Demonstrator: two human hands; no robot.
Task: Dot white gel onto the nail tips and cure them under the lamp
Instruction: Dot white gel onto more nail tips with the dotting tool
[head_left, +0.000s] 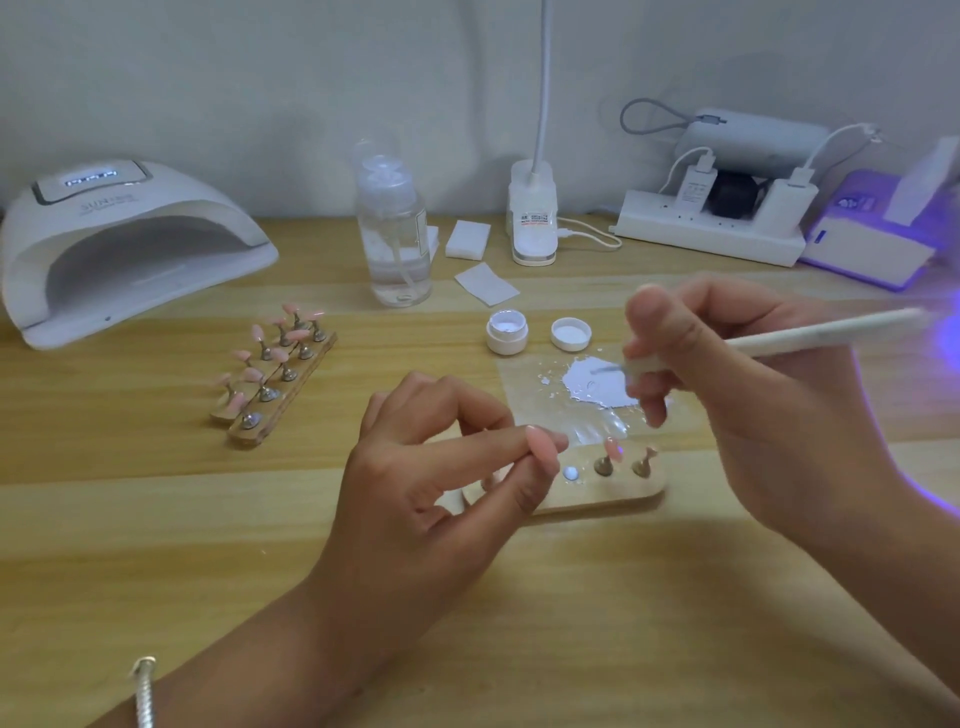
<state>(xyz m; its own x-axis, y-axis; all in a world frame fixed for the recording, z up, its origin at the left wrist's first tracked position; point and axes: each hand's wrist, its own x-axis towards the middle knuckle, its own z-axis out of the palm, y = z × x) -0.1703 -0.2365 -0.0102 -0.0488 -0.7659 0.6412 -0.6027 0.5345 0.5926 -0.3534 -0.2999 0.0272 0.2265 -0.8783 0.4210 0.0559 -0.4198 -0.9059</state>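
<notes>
At about ten o'clock on the wooden table sits the curing lamp, a smooth white plastic dome with an arched opening and a lit display on top. Just right of it, at nine o'clock from the middle, two narrow wooden strips lie side by side, each carrying small metal stands topped with glossy pink nail tips.

The left hand hovers near the centre, thumb and forefinger pinched shut on one pink nail tip, a pale, glossy, almond-shaped piece; its stand is hidden behind the fingers. A silvery twisted bracelet circles that wrist at seven o'clock.

Beneath and right of the hand lies a rounded wooden holder, with one bare shiny magnet disc and two metal stands whose tips are pink.

At twelve o'clock stand a clear pump bottle of liquid, white lint pads and a white clip lamp base. Below them are a small open white gel pot and its lid. Just under these, a clear glossy sheet holds a flat puddle of white gel.

The right hand, at three o'clock, is closed around a slim white brush, whose fine tip rests in the puddle. Behind, at two o'clock, sit a white power strip and a device glowing violet.
</notes>
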